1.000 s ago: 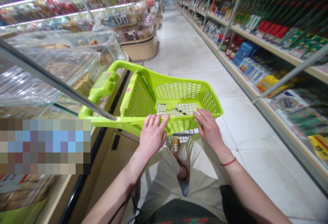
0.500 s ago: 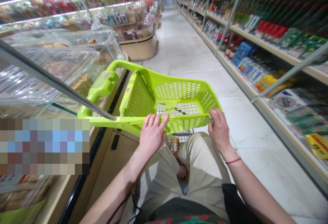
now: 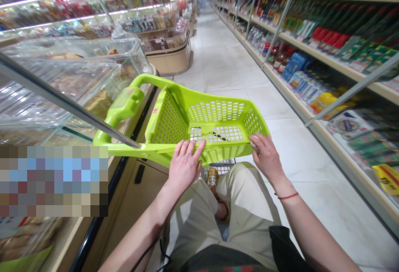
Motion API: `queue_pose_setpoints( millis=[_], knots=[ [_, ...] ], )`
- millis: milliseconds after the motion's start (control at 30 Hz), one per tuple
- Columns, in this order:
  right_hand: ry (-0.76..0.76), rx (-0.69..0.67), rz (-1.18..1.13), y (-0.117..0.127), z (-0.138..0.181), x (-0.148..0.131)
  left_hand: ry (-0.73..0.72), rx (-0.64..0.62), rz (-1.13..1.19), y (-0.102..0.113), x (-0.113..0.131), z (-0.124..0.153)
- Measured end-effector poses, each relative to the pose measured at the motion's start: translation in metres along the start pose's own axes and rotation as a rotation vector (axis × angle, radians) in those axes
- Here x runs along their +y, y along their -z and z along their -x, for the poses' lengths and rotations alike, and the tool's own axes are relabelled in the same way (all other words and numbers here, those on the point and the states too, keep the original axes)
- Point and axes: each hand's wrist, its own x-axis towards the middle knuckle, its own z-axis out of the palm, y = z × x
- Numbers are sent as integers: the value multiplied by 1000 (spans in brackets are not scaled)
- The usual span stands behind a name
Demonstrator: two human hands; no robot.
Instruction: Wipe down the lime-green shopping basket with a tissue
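A lime-green plastic shopping cart (image 3: 168,149) stands sideways in front of my legs, its handle (image 3: 124,99) at the left. Slots pierce the walls of its basket, and no goods show inside. My left hand (image 3: 185,162) lies over the near rim, fingers hooked across the top and thumb on my side. Near the right front corner, my right hand (image 3: 266,155) is closed beside the rim. Between its fingertips shows something small, pale and crumpled, too small to name. A thin red string bracelet (image 3: 286,196) circles the right wrist.
At the left, a glass-sided display case (image 3: 90,85) holds bagged goods, with a black rail along its edge. A slanted metal post crosses over the cart's left end. Stocked shelves (image 3: 327,47) line the right side. A pale tiled aisle (image 3: 221,56) runs ahead between them.
My right hand has shifted slightly left along the near rim, away from the corner. The left hand keeps its place on the rim, and the cart has hardly moved.
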Motion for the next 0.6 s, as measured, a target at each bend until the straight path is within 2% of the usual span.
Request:
queue_pose_setpoints(
  millis=[100,167,333,467,600],
  knots=[
    [-50,19,20,4,7,19,-2,4,0,-1,0,0],
    [-78,29,31,3,10,20,-2,3,0,-1,0,0],
    [-112,45,49,-4,9,-5,4,2,1,0,1,0],
    [-65,28,66,-12,3,-25,6,-1,5,-1,1,0],
    [9,1,38,-12,-5,-34,9,-2,7,-2,0,1]
  ],
)
